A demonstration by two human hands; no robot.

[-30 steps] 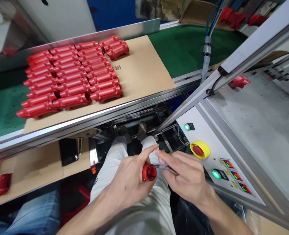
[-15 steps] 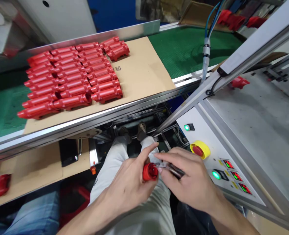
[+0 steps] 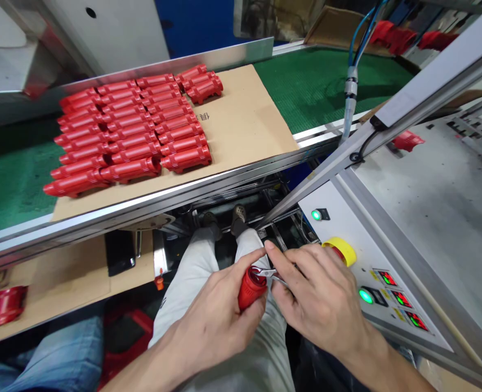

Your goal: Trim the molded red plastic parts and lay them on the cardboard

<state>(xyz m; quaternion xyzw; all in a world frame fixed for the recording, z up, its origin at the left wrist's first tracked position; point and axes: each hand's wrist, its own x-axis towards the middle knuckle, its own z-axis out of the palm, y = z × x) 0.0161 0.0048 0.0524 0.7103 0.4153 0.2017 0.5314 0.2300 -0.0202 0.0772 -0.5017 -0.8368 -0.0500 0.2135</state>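
Observation:
My left hand (image 3: pixel 218 305) is closed round a red plastic tube-shaped part (image 3: pixel 251 289), its open end tilted up toward my right hand. In my right hand (image 3: pixel 320 294) is a pair of small metal pliers (image 3: pixel 265 271); the fingers wrap the handles, which are mostly hidden. The jaws reach into the rim of the red part's opening. Whether they grip anything inside is too small to tell. The tip of my right index finger is close to my left index fingertip, above the jaws.
Rows of similar red parts (image 3: pixel 130 130) lie on cardboard (image 3: pixel 252 120) over a green conveyor belt (image 3: pixel 306 87). A control panel with an emergency stop button (image 3: pixel 341 250) stands at right. On the lower shelf are a black phone (image 3: pixel 119 253) and more red parts (image 3: pixel 1 308). A person's jeans (image 3: pixel 56 354) show lower left.
The plier jaws have come over the red part's rim and into its opening. The red part is tilted more upright, showing more of its side. The whole view has shifted slightly.

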